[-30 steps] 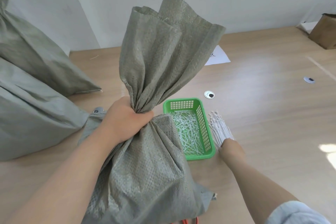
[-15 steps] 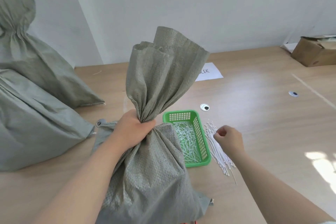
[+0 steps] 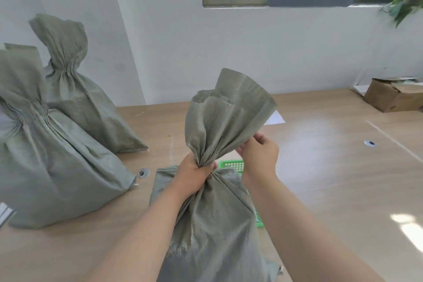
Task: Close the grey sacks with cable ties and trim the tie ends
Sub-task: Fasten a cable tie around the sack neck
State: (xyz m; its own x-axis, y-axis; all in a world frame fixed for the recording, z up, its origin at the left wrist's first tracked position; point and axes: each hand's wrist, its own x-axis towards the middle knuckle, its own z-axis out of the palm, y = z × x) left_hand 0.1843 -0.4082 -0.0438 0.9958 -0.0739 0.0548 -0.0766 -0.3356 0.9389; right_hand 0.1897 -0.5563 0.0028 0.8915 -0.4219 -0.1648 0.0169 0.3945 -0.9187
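Sack [image 3: 212,213] stands upright on the table [image 3: 320,178] straight in front of the person, long axis near vertical, body below and open mouth flaring up and to the right. The left hand [image 3: 194,174] comes in from the left and is clenched round the gathered neck [image 3: 206,158], fingers wrapped tight, so the pleats stay bunched just above the fist. The right hand [image 3: 258,155] sits on the far right side of the flare, higher than the left, its back to the camera and fingers curled against the cloth edge. Whether it pinches the cloth, a tie, or both I cannot tell (no tie shows anywhere in this view).

The neck is not yet tied. As I judge it, the next move turns on one thing: a tie has to run level round the neck, across the sack's upright axis, right at the left fist. The right hand is the free one and lies nearest the open side of that neck.

A green basket [image 3: 231,164] peeks out behind the sack, between the two hands. Two more sacks [image 3: 57,155] with gathered necks stand well apart on the left.
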